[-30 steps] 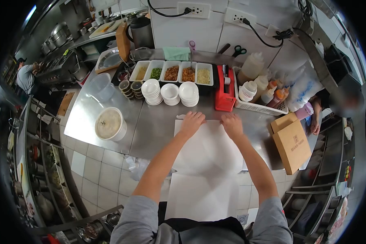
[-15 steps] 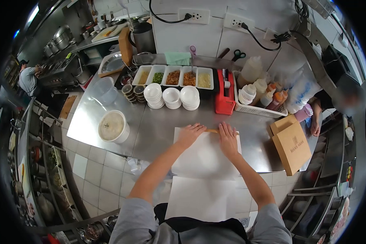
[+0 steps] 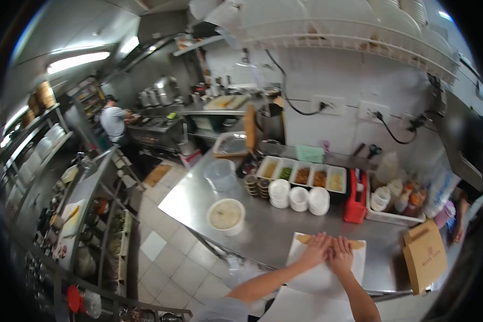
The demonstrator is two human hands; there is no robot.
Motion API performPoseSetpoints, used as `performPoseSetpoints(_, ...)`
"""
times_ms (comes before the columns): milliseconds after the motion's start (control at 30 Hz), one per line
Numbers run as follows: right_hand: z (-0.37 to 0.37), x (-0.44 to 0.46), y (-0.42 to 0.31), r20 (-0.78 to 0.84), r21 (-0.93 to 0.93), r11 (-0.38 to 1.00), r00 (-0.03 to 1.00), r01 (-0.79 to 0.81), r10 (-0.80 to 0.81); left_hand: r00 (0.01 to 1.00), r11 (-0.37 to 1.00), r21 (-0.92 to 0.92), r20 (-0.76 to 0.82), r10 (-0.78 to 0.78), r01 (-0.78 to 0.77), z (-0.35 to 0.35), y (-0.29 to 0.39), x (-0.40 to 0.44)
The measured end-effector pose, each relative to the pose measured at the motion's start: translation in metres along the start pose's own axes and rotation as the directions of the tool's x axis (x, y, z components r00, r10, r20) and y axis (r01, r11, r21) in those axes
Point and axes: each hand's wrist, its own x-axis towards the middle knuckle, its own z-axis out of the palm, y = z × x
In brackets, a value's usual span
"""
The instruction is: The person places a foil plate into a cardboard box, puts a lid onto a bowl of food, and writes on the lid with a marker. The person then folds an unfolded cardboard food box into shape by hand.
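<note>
A large white sheet (image 3: 311,273), like flat card, lies on the steel counter, and part of it extends below the counter's edge. Along its far side runs a tan strip (image 3: 356,244); whether this is its folded-over underside I cannot tell. My left hand (image 3: 316,249) lies on the strip with its fingers stretched forward. Touching it on the right, my right hand (image 3: 339,255) also rests on the strip, palm down. Both hands cover the strip's middle.
Behind the hands stand stacked white bowls (image 3: 298,199), ingredient trays (image 3: 302,176) and a red dispenser (image 3: 356,196). A bottle basket (image 3: 397,214) and brown box (image 3: 425,255) are right, a white tub (image 3: 226,217) left. One person (image 3: 114,122) stands far left; another's hand (image 3: 459,231) shows right.
My hands have come together at the middle of the tan strip, from being apart. More of the strip shows. The camera has turned left and up.
</note>
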Motion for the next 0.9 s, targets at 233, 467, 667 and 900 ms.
performPoseSetpoints(233, 0.013, 0.0, 0.0, 0.233, -0.056, 0.995, 0.968, -0.076, 0.087, 0.983, 0.975, 0.14, -0.085, -0.164, 0.175, -0.008, 0.016, -0.003)
performPoseSetpoints(467, 0.005, 0.006, 0.001, 0.253, -0.093, 0.974, 0.941, -0.208, 0.226, 0.961, 0.906, 0.328, -0.153, -0.229, 0.267, -0.025, -0.03, -0.021)
performPoseSetpoints(667, 0.024, 0.007, 0.016, 0.242, -0.128, 0.985, 0.959, -0.119, 0.147, 0.966, 0.961, 0.108, -0.092, -0.244, 0.253, -0.035, -0.024, -0.021)
performPoseSetpoints(900, 0.021, 0.015, -0.008, 0.29, 0.043, 0.995, 0.954, -0.089, 0.073, 0.984, 0.985, 0.043, 0.046, -0.171, 0.169, -0.048, -0.034, -0.02)
